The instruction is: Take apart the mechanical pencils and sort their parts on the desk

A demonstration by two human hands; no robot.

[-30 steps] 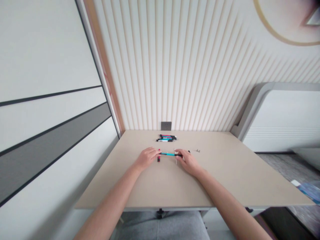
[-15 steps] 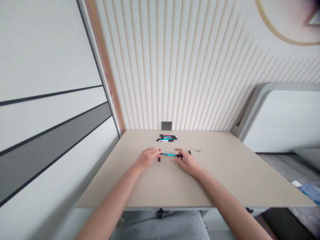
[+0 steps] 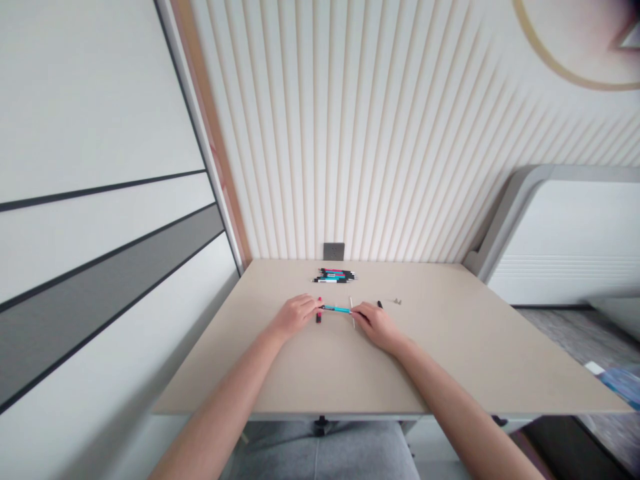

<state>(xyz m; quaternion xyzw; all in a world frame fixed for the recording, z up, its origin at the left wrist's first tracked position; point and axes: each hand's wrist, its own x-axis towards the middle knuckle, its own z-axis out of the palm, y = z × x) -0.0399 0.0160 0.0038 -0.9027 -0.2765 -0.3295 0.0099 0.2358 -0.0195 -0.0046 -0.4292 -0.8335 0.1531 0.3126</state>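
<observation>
A blue and black pen [image 3: 337,309] lies level between my two hands, just above or on the table. My left hand [image 3: 299,312] pinches its left end. The fingers of my right hand [image 3: 374,320] are closed round its black right end, which they mostly hide. Beneath the pen, near my left fingertips, is a red and black pen part [image 3: 319,318], partly covered. A thin white stick, perhaps a refill [image 3: 351,303], lies crosswise by my right fingertips. Just beyond my right hand rests a small black piece [image 3: 379,304].
Several pens [image 3: 335,276] lie in a pile toward the back of the beige table [image 3: 280,380]. Small metallic pieces [image 3: 397,301] sit to the right of my right hand. A dark socket plate [image 3: 334,251] is on the ribbed wall behind.
My right hand's fingers, spread around the pen's right end before, have closed on it. More of the white stick shows now. My left hand has stayed in place.
</observation>
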